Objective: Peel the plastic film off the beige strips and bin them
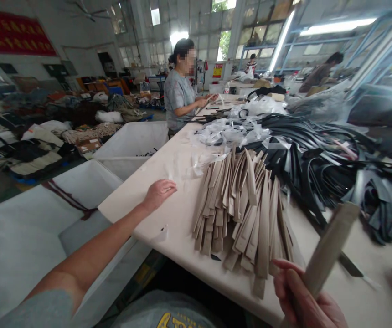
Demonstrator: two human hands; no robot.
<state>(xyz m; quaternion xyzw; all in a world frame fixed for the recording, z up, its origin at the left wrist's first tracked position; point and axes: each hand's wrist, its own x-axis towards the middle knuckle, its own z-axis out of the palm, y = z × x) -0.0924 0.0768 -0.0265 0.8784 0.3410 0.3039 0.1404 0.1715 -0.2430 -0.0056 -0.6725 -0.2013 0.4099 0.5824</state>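
Workshop hall [189, 27] spreads out under high windows, with heaps of cloth and bags [28, 146] on the floor at the left of the frame. Co-worker [178, 91] stands at the far end of the long cream table [141, 205], with both hands over its top. Two big white bins [21, 241] sit beside the table's left edge. Across the right of the table lies a large tangle of dark strips [319, 168], and white plastic wrap [230, 132] spreads just beyond a pile of pale strips [240, 214] in the middle. That pile is still large, and no separate neat stack shows, so many pieces remain heaped. The left hand [158, 195] rests palm down on the tabletop, its fingers loose and open, gripping nothing. The right hand [305, 296], at the bottom right of the frame, has its fingers curled firmly around one pale strip [331, 248], raised above the table and blurred toward its tip.
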